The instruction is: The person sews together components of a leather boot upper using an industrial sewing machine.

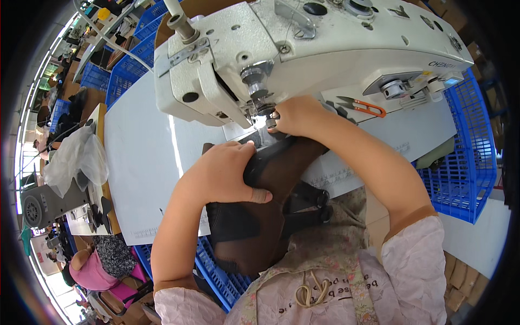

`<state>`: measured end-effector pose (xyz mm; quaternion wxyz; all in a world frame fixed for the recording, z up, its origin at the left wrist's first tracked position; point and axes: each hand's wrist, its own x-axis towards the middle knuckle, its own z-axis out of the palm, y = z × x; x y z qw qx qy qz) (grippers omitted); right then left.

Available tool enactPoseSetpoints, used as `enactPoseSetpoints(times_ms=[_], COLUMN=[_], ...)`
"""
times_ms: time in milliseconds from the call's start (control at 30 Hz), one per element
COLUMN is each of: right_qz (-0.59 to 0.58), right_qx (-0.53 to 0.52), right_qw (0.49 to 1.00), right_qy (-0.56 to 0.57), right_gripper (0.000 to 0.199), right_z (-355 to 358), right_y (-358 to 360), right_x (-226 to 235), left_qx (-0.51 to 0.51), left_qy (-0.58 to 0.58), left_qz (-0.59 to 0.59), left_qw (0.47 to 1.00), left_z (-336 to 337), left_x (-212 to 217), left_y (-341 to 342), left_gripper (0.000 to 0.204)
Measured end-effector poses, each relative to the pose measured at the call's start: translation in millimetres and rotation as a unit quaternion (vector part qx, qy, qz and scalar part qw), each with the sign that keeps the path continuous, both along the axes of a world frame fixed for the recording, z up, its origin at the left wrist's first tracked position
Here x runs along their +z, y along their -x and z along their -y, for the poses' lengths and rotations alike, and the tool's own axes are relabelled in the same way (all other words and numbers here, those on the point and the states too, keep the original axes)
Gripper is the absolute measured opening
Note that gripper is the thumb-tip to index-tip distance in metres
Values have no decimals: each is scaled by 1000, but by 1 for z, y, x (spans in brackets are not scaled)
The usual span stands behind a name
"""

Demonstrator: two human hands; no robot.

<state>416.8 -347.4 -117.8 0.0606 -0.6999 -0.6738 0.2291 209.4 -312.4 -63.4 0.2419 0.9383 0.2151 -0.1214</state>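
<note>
A brown and black shoe upper (276,173), partly see-through, hangs from the sewing machine's (260,62) bed down over the table's near edge. My left hand (225,173) grips its left side, thumb stretched across the brown part and fingers bent near the black edge. Close to the lit needle and presser foot (261,120), my right hand (298,116) is closed, fingers curled at the upper's far edge. My wrist and knuckles hide part of that grip. The stitching spot itself is too bright to make out.
Orange-handled thread snips (368,108) lie on the machine bed to the right. A blue crate (468,146) stands at the right, with more blue crates (127,73) at the far left. A clear plastic bag (81,157) sits left, and a person in pink (97,268) is seated beyond.
</note>
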Motion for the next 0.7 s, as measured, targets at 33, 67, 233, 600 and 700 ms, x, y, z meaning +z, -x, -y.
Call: enactPoseSetpoints(times_ms=[33, 67, 233, 600, 700], right_qz=[38, 76, 31, 9, 11], right_qx=[0, -1, 10, 6, 8], right_qw=[999, 997, 996, 995, 995], right_qy=[4, 7, -88, -103, -102], right_gripper=[49, 52, 49, 38, 38], right_z=[-4, -6, -14, -37, -37], right_y=[0, 1, -2, -8, -11], right_x=[-1, -1, -23, -44, -42], left_qx=[6, 7, 55, 73, 76], left_qy=[1, 5, 28, 60, 52], left_qz=[7, 6, -117, -85, -81], left_qw=[1000, 1000, 991, 992, 992], left_z=[-1, -3, -9, -22, -22], left_x=[-2, -3, 12, 10, 11], left_y=[-1, -1, -12, -15, -17], left_gripper=[74, 74, 97, 88, 87])
